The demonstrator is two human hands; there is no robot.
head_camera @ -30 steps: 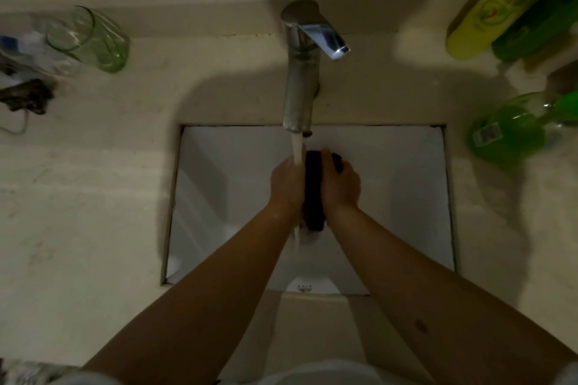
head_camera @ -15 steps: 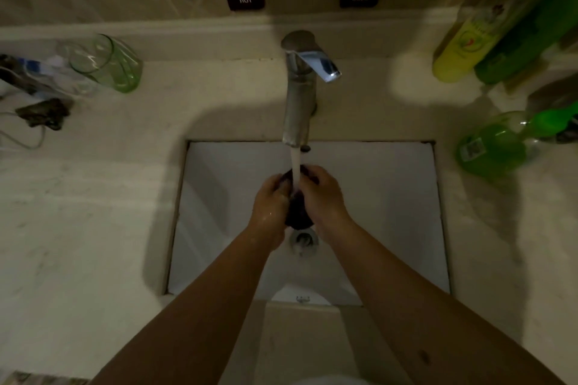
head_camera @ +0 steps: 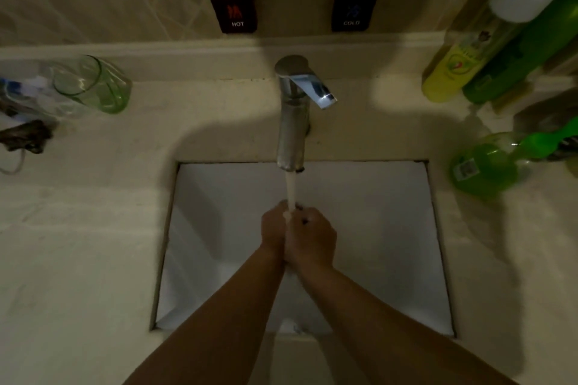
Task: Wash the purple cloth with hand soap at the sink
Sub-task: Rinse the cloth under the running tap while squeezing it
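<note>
Both hands, left (head_camera: 272, 233) and right (head_camera: 311, 237), clenched round cloth (head_camera: 299, 206) at centre frame, nearly hidden, under tap (head_camera: 292, 122) stream over sink (head_camera: 375, 228); best kept beneath water, squeezing evenly, low in basin to limit splash

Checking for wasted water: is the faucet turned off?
No, a stream of water runs from the faucet onto the two hands below.
</note>
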